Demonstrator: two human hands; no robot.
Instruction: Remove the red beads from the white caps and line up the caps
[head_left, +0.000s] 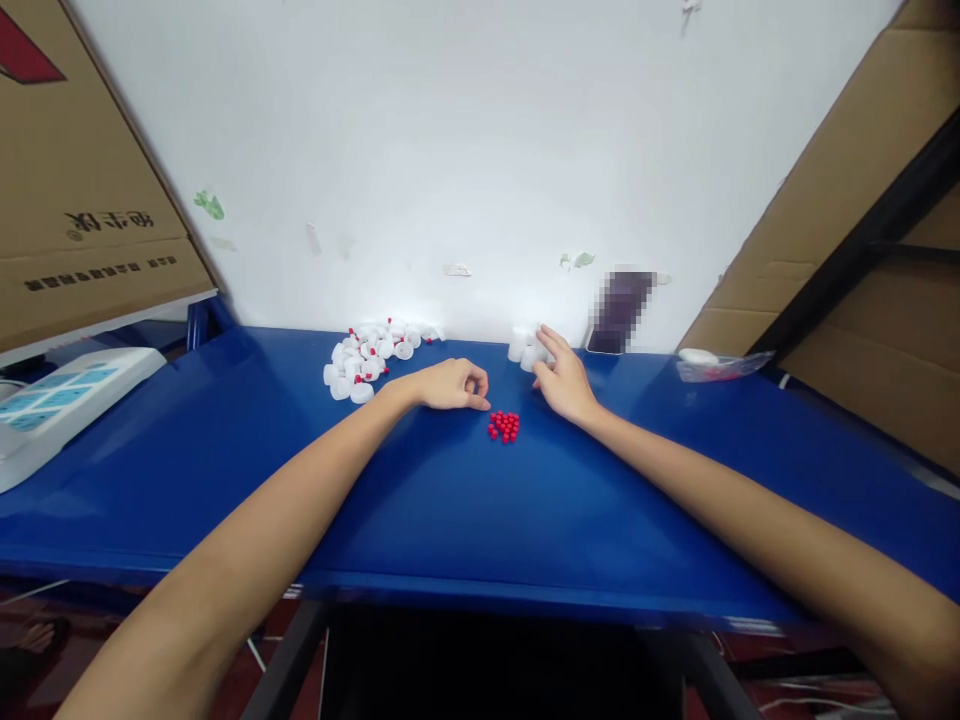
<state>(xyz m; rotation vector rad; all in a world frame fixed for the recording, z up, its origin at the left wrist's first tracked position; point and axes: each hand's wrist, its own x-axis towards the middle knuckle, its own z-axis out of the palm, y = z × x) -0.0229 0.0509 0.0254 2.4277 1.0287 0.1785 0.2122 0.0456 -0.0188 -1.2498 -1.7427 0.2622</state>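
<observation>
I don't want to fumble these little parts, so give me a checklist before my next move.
1. Red pieces grouped together: ok, one cluster on the blue table.
2. Left hand near them: ok, fingertips just beside.
3. Left hand free of any piece: cannot tell.
4. Right hand clear of the white pieces: not ok, fingers overlap them in view.
5. White-and-red pile apart from the red cluster: ok.

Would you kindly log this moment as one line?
left hand: beside red pieces | right hand: at white pieces | white-and-red pile: left of left hand
</observation>
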